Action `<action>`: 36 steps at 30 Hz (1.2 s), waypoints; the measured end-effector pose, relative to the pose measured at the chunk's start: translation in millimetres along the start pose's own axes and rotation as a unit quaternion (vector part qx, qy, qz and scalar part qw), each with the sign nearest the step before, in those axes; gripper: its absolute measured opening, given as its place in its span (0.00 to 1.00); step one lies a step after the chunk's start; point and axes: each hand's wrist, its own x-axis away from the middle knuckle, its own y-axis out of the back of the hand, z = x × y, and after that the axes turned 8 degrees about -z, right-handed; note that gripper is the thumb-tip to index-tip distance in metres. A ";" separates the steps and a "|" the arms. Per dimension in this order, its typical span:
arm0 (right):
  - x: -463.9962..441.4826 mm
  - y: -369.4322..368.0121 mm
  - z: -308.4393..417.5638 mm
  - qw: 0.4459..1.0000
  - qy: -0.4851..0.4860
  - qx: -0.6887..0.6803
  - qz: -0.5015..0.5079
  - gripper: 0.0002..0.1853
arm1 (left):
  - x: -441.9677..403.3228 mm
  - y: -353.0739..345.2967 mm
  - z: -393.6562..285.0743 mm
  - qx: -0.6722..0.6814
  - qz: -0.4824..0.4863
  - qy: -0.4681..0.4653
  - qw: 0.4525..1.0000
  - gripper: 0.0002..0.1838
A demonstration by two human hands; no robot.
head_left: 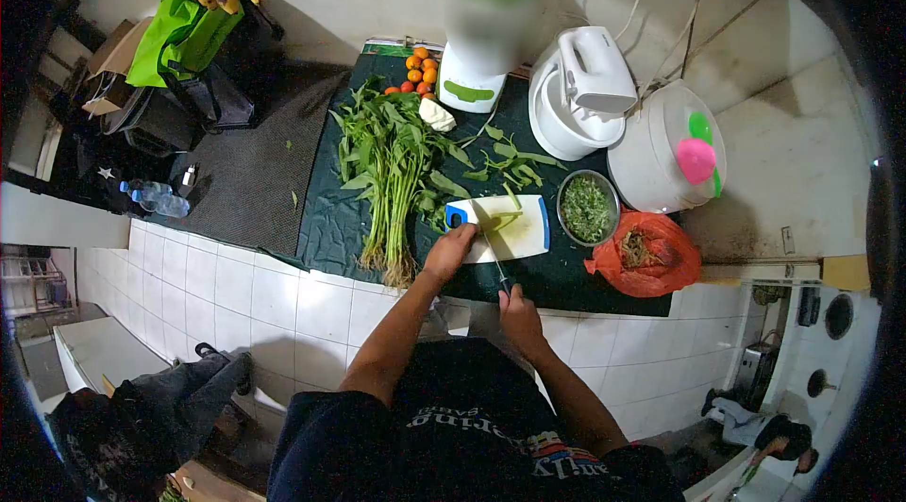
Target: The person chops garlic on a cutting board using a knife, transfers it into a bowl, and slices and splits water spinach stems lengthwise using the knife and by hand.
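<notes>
My right hand (518,309) is closed round the dark handle of a knife (496,263), whose blade reaches over the near edge of a white cutting board (525,236) with blue ends. At the board's left part, my left hand (454,249) has its fingers pressed together near the blade; what they hold, if anything, is too small to make out. Pale green stem pieces (509,206) lie on the board. Left of it is a large bunch of leafy greens (389,162) with roots toward me. A metal bowl of chopped greens (587,209) stands to the right.
Beyond the board are loose leaves (511,160), orange and red tomatoes (422,71), a blender (472,77) and a white stand mixer (596,77). A red plastic bag (672,266) with scraps sits at the right. Two other people are at the lower left (142,426) and lower right (776,436).
</notes>
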 end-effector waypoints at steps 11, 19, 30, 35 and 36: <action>-49.9 -21.3 11.5 1.000 -0.020 0.003 -0.010 0.19 | 2.4 13.2 -0.2 -0.118 -0.060 -0.046 0.990 0.15; 5.5 49.6 -23.0 0.996 0.025 -0.067 -0.044 0.21 | -9.8 -8.9 -22.6 -0.205 0.026 -0.168 0.964 0.13; 41.2 100.5 -73.9 0.979 -0.156 -0.128 0.041 0.21 | -65.6 -29.2 -17.2 -0.156 -0.039 -0.237 0.958 0.16; 29.9 90.3 -108.7 0.997 0.063 -0.041 -0.026 0.18 | -56.6 -0.5 -37.2 -0.049 -0.176 0.043 0.982 0.11; 23.6 92.1 -106.8 0.999 -0.008 -0.052 0.001 0.18 | -52.8 -6.7 -23.9 -0.063 -0.148 0.093 0.983 0.09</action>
